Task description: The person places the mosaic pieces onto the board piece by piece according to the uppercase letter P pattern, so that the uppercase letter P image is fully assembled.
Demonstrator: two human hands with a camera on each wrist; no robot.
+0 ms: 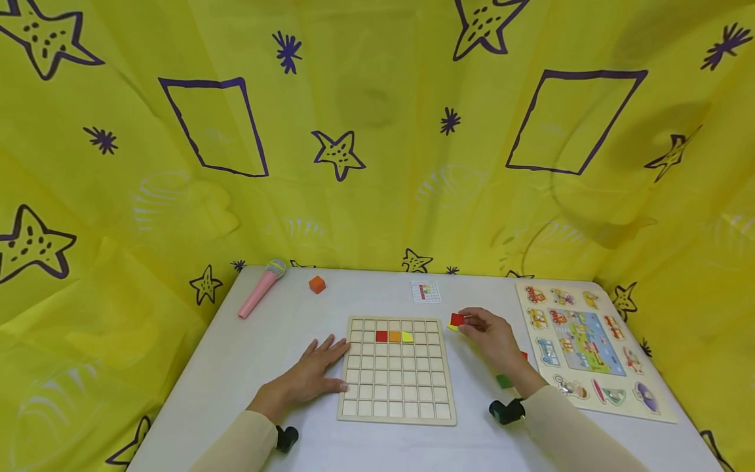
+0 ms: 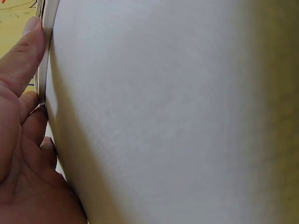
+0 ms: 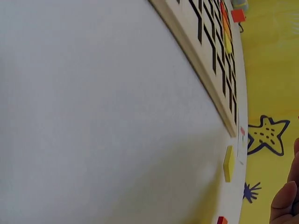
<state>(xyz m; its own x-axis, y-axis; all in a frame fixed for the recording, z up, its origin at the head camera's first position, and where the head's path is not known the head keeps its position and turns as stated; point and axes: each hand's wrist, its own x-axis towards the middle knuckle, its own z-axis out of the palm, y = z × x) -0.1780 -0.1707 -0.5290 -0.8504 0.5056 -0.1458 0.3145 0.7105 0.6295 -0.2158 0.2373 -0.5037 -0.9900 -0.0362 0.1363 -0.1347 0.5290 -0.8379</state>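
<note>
My right hand [image 1: 492, 337] pinches a red square tile [image 1: 457, 319] between thumb and fingers, right of the wooden grid board [image 1: 396, 420]. Just below that tile lies a yellow piece [image 1: 453, 328]; in the right wrist view this yellow piece [image 3: 228, 164] rests on the table past the board's corner. Flat on the table, my left hand [image 1: 309, 375] has its fingers spread, with thumb and fingertips against the board's left edge. In one upper row of the board sit a red square [image 1: 381, 336], an orange square [image 1: 394, 336] and a yellow piece with a rounded corner [image 1: 407, 337].
Behind the board lie a pink microphone [image 1: 259, 292], an orange cube [image 1: 317, 284] and a small pattern card [image 1: 426, 292]. A picture puzzle board [image 1: 577, 296] is at right. Near my right wrist are a green piece [image 1: 503, 381] and a partly hidden red piece [image 1: 523, 354]. Yellow curtains [image 1: 383, 229] surround the table.
</note>
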